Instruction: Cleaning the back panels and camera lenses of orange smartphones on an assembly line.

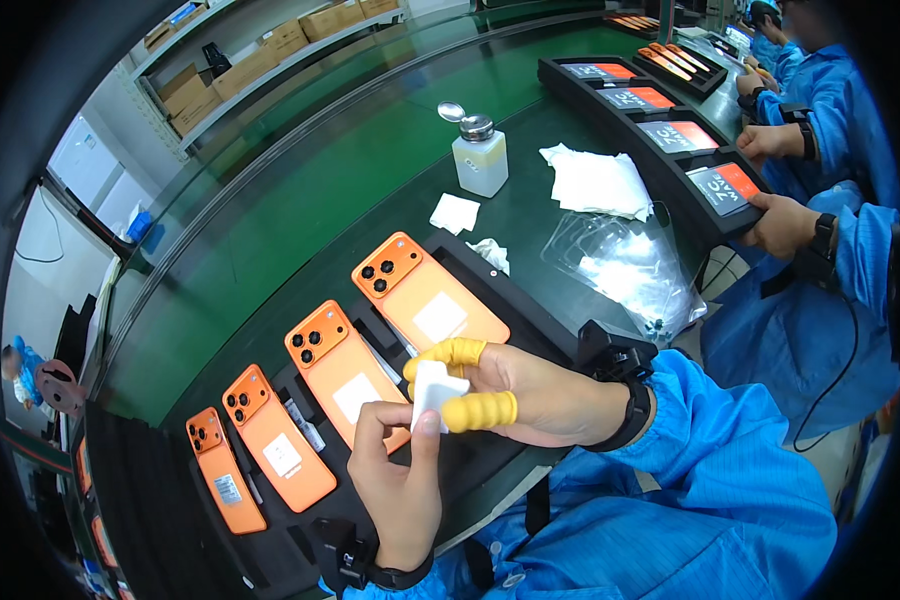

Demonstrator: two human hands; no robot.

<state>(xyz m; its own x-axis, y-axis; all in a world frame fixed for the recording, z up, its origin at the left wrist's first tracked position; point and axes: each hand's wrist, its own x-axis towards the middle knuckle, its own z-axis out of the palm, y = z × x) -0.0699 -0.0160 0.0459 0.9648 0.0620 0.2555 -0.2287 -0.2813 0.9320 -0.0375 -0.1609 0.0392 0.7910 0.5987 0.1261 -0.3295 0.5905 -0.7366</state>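
Note:
A small folded white wipe (436, 388) is pinched between my two hands, in front of the phones. My left hand (400, 490) grips its lower edge between thumb and forefinger. My right hand (540, 395), with yellow finger cots on its thumb and fingers, closes on the other side of it. Just beyond the hands lies an orange phone (435, 285), back up, with three camera lenses and a white label. More orange phones lie to its left in the same black foam tray (530, 300): a second one (335, 365), partly behind my left hand, and others (280, 440).
A white pump bottle (481, 165) with its metal lid flipped up stands beyond the tray. Nearby are a small white wipe (454, 213), a stack of wipes (598, 182) and clear plastic bags (635, 270). At right, a co-worker's hand (782, 222) holds a black tray (678, 180).

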